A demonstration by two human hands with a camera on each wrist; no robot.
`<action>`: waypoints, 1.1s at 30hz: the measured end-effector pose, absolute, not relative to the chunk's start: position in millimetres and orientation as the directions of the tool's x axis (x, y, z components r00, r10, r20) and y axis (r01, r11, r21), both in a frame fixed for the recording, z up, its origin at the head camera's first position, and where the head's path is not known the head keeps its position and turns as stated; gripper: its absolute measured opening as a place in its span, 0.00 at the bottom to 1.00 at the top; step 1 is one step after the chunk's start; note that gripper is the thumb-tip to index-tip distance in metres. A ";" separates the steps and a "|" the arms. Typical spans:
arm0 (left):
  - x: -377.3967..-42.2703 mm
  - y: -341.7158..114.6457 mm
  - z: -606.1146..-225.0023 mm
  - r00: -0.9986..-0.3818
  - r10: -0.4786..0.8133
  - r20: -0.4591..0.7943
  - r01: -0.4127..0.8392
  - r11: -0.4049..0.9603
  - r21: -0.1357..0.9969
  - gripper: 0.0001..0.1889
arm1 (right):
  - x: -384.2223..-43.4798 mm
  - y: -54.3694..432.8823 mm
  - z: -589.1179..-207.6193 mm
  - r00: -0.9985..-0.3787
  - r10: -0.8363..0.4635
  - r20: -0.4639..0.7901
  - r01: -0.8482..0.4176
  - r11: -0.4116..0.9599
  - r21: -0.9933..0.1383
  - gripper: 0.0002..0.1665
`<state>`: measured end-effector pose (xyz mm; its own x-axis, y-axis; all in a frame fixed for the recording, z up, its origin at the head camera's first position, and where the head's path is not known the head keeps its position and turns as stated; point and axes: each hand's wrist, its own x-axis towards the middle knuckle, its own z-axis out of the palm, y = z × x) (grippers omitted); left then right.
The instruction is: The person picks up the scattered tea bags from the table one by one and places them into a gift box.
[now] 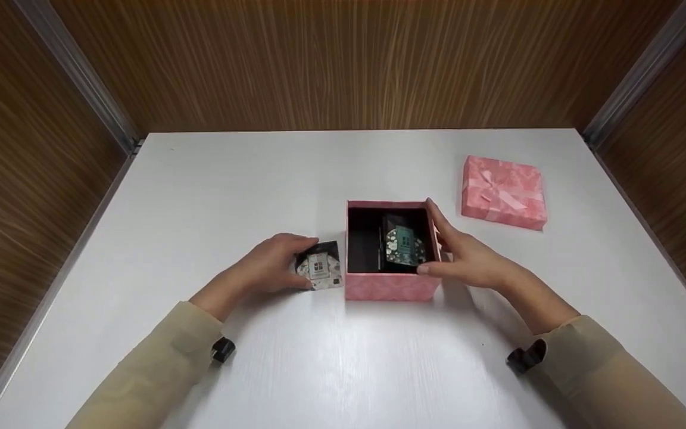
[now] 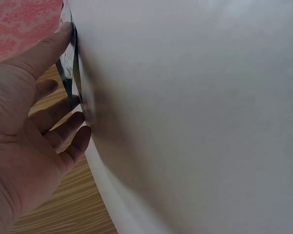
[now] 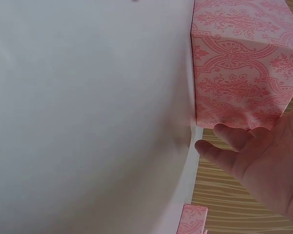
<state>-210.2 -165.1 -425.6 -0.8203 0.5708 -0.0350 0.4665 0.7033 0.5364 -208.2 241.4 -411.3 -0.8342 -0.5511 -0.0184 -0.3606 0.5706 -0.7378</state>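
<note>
A small flat packet (image 1: 322, 271), dark at the top with a pale floral pattern and a light label, lies on the white table just left of the pink gift box (image 1: 392, 288). My left hand (image 1: 268, 265) pinches it by its left part, thumb at the near edge and fingers at the far edge. The box has no lid on and is dark inside. In its right half stands a dark packet (image 1: 404, 243) with a green label and white flowers. My right hand (image 1: 468, 256) grips the box's right side, thumb at the near corner, a finger at the far corner.
The pink box lid (image 1: 502, 192), with a ribbon bow on top, rests on the table (image 1: 248, 179) at the back right. Wood-grain panels (image 1: 343, 65) stand behind the table and along both sides.
</note>
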 end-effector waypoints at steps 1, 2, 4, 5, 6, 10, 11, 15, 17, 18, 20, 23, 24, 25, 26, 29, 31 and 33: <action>-210.0 -165.1 -425.5 -0.819 0.573 -0.031 0.471 0.703 0.532 0.44 | -208.2 241.4 -411.1 -0.834 -0.551 -0.019 -0.360 0.570 -0.738 0.71; -209.9 -165.1 -425.4 -0.819 0.573 -0.031 0.472 0.703 0.533 0.44 | -208.0 241.4 -411.0 -0.833 -0.552 -0.018 -0.362 0.570 -0.738 0.71; -209.8 -165.6 -425.7 -0.820 0.572 -0.028 0.472 0.702 0.534 0.44 | -207.9 241.5 -411.3 -0.832 -0.554 -0.016 -0.363 0.566 -0.740 0.71; -209.8 -165.4 -425.6 -0.821 0.571 -0.029 0.469 0.701 0.537 0.44 | -207.7 241.6 -411.4 -0.832 -0.555 -0.016 -0.363 0.565 -0.741 0.71; -210.0 -165.3 -425.4 -0.821 0.570 -0.031 0.466 0.701 0.540 0.44 | -207.5 241.6 -411.4 -0.831 -0.556 -0.015 -0.363 0.563 -0.742 0.71; -211.2 -165.1 -424.6 -0.823 0.567 -0.034 0.465 0.706 0.534 0.45 | -207.5 241.6 -412.1 -0.832 -0.554 -0.014 -0.362 0.563 -0.743 0.71; -211.5 -164.9 -424.7 -0.823 0.567 -0.034 0.464 0.706 0.535 0.46 | -207.4 241.5 -412.1 -0.833 -0.553 -0.015 -0.362 0.565 -0.742 0.71; -212.2 -165.0 -425.9 -0.826 0.562 -0.030 0.457 0.701 0.548 0.46 | -207.3 241.1 -411.8 -0.834 -0.552 -0.012 -0.365 0.567 -0.738 0.71; -212.3 -164.9 -426.8 -0.830 0.557 -0.024 0.451 0.695 0.560 0.46 | -207.5 241.1 -411.7 -0.833 -0.553 -0.009 -0.368 0.566 -0.738 0.71; -212.3 -164.7 -427.2 -0.833 0.553 -0.019 0.447 0.693 0.566 0.46 | -207.6 241.3 -411.6 -0.834 -0.552 -0.008 -0.368 0.566 -0.738 0.71; -212.1 -164.2 -428.0 -0.840 0.543 -0.009 0.438 0.688 0.579 0.46 | -207.8 241.4 -411.7 -0.835 -0.551 -0.007 -0.367 0.566 -0.738 0.71; -211.8 -162.7 -429.4 -0.849 0.528 0.006 0.426 0.678 0.599 0.45 | -207.7 241.6 -412.0 -0.836 -0.548 -0.009 -0.362 0.565 -0.742 0.71; -211.7 -162.2 -429.8 -0.852 0.524 0.007 0.420 0.675 0.606 0.45 | -207.6 241.6 -412.1 -0.837 -0.548 -0.010 -0.360 0.564 -0.744 0.71; -211.5 -161.8 -430.2 -0.854 0.520 0.005 0.414 0.674 0.612 0.45 | -207.6 241.6 -412.2 -0.836 -0.548 -0.010 -0.359 0.561 -0.746 0.71; -211.4 -161.5 -430.6 -0.856 0.517 0.004 0.410 0.673 0.615 0.45 | -207.6 241.4 -412.3 -0.835 -0.549 -0.010 -0.359 0.560 -0.747 0.71; -211.0 -161.9 -431.5 -0.862 0.506 -0.001 0.393 0.672 0.628 0.44 | -207.5 241.2 -412.0 -0.833 -0.553 -0.007 -0.362 0.555 -0.749 0.71; -211.4 -162.6 -432.3 -0.865 0.501 0.001 0.389 0.669 0.633 0.44 | -207.4 241.3 -411.7 -0.832 -0.555 -0.007 -0.364 0.554 -0.749 0.71; -211.6 -163.3 -432.8 -0.867 0.499 0.007 0.387 0.664 0.640 0.43 | -207.3 241.5 -411.3 -0.831 -0.556 -0.007 -0.365 0.554 -0.748 0.71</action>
